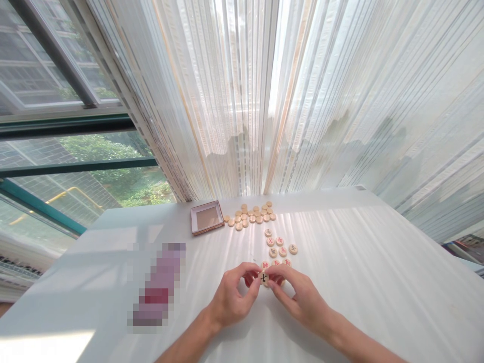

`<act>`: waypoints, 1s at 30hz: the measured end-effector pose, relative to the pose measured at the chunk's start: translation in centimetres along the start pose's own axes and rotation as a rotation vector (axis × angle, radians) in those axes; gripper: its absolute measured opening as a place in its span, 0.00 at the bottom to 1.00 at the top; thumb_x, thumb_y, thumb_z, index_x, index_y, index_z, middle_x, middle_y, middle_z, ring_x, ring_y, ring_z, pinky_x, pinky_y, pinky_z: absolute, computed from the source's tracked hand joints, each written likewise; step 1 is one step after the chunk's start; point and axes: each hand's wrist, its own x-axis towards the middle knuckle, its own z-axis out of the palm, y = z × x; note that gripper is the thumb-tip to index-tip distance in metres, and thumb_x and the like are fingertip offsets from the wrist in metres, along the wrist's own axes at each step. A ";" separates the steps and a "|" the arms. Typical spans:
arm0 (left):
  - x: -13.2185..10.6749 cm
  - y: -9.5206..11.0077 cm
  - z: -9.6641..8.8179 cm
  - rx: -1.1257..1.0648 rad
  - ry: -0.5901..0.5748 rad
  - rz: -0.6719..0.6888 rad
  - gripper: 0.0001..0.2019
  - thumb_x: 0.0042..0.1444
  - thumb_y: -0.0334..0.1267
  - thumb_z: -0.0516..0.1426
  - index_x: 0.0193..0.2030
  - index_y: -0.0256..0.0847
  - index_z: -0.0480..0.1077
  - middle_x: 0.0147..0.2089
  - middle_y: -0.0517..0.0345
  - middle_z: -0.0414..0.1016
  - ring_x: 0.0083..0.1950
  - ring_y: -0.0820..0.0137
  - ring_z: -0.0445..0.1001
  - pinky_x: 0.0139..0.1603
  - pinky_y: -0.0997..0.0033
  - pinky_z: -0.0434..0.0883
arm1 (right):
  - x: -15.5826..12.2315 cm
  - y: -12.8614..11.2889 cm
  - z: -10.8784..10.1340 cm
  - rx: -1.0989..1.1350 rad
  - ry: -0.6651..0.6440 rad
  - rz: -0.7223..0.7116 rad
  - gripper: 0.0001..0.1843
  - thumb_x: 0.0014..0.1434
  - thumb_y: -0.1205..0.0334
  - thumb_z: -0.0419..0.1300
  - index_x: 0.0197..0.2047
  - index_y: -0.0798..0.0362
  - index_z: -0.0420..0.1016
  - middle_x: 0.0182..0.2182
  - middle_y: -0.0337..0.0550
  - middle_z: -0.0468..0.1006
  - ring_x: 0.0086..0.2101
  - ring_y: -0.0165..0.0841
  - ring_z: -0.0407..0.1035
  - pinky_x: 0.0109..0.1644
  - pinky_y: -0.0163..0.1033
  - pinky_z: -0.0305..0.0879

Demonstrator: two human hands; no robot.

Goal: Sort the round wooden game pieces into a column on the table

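My left hand (230, 297) and my right hand (298, 297) meet at the middle of the white table (378, 282), fingers pinched together around a round wooden chess piece (263, 277) with a black character on top. Just beyond my fingers lie several face-up pieces with red characters (280, 247). Farther back is a cluster of several plain-side-up wooden pieces (253, 214).
A small open square wooden box (206, 218) sits left of the far cluster. A blurred-out pinkish object (159, 285) lies on the table's left part. Sheer white curtains (302, 101) hang behind the table, with a window (56, 126) at the left.
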 end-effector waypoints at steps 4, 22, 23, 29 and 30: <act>0.0 0.0 0.0 0.026 -0.003 0.022 0.13 0.64 0.31 0.60 0.54 0.42 0.71 0.44 0.56 0.81 0.35 0.70 0.78 0.42 0.70 0.78 | 0.0 0.1 -0.1 0.002 -0.002 0.023 0.09 0.73 0.64 0.55 0.53 0.48 0.74 0.41 0.43 0.83 0.36 0.34 0.77 0.43 0.39 0.76; -0.1 -0.3 0.3 0.102 0.009 0.069 0.14 0.61 0.31 0.62 0.54 0.43 0.73 0.44 0.54 0.84 0.32 0.71 0.79 0.38 0.71 0.79 | 0.3 -0.5 -0.2 0.081 -0.003 0.046 0.09 0.73 0.62 0.55 0.51 0.50 0.75 0.40 0.45 0.84 0.37 0.35 0.80 0.46 0.39 0.77; -0.1 -0.3 0.3 0.106 0.008 0.081 0.14 0.61 0.31 0.62 0.54 0.43 0.73 0.43 0.55 0.84 0.32 0.71 0.79 0.37 0.71 0.79 | 0.3 -0.4 -0.2 0.087 -0.006 0.048 0.08 0.73 0.61 0.55 0.50 0.50 0.75 0.40 0.45 0.84 0.37 0.35 0.80 0.45 0.39 0.77; -0.1 -0.2 0.5 0.089 -0.022 0.130 0.15 0.60 0.29 0.62 0.54 0.43 0.73 0.42 0.56 0.85 0.32 0.71 0.80 0.37 0.71 0.80 | 0.0 0.2 0.0 0.062 0.008 0.075 0.07 0.71 0.58 0.59 0.47 0.50 0.75 0.37 0.44 0.83 0.35 0.35 0.78 0.44 0.38 0.77; -0.1 -0.2 0.5 0.086 -0.027 0.136 0.15 0.61 0.29 0.62 0.54 0.43 0.73 0.41 0.56 0.85 0.32 0.70 0.81 0.36 0.71 0.80 | 0.0 0.2 0.0 0.062 0.012 0.079 0.07 0.71 0.58 0.59 0.46 0.50 0.75 0.36 0.43 0.83 0.35 0.34 0.78 0.43 0.38 0.77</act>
